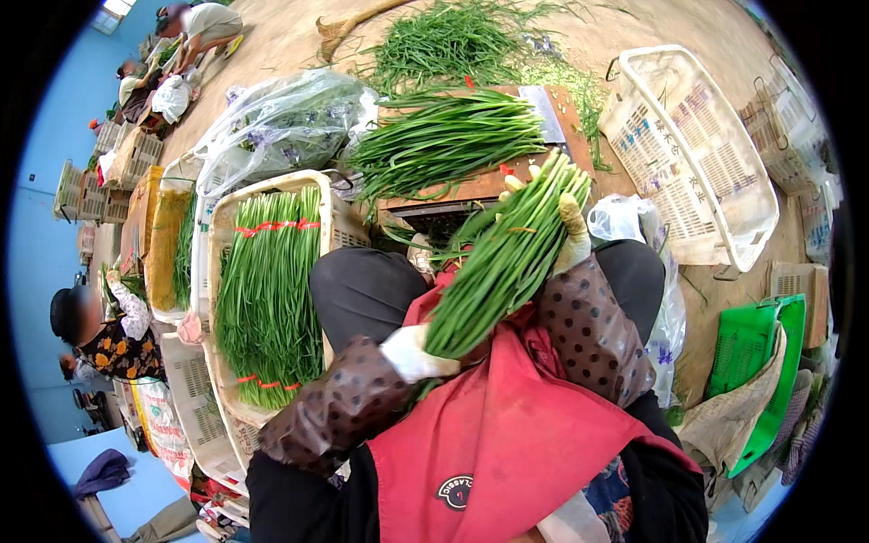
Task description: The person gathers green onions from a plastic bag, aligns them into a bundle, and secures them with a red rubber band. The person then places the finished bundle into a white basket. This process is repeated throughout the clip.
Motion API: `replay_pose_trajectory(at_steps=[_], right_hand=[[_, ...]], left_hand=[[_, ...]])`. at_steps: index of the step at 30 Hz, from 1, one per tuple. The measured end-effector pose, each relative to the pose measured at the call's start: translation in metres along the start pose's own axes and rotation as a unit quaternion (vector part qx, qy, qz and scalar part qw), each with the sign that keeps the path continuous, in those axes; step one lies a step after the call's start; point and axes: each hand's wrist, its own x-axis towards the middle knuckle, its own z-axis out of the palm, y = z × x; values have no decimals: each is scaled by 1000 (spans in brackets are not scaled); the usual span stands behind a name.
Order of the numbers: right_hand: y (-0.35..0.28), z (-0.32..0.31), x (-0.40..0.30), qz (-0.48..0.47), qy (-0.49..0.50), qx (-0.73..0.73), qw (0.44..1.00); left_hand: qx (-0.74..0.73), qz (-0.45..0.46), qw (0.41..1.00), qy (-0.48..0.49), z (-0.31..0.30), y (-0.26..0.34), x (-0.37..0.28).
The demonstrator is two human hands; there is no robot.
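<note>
A bunch of garlic chives [512, 248] lies slantwise above my lap, pale stalk ends up and to the right. My right hand [574, 227], in a stained white glove, grips it near the stalk ends, fingers partly hidden behind it. My left hand [414, 356], also gloved, is around the leafy lower end. A thin orange strip [523, 229] crosses the bunch. Beyond it, loose chives [455, 129] lie on a wooden board [574, 149] beside a broad metal blade [542, 112]. Red-tied chive bundles [275, 292] fill a white plastic crate [331, 220] at my left.
A tilted white crate [686, 156] stands at the right, above a green crate [747, 353]. Plastic bags [292, 122] lie at the upper left, and a chive heap [445, 44] lies on the floor. A person in a dark hat [115, 339] sits at the left; others work farther back.
</note>
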Motion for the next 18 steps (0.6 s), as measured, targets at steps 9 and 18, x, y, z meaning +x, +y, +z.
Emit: replay_pose_trajectory(at_steps=[9,18], right_hand=[[9,5,-5,230,168,-141,948],[6,-28,-11,159,124,-344,917]], left_hand=[[203,5,927,316,-93,-15,-63],[138,-32,943,303,-125,-15,-64]])
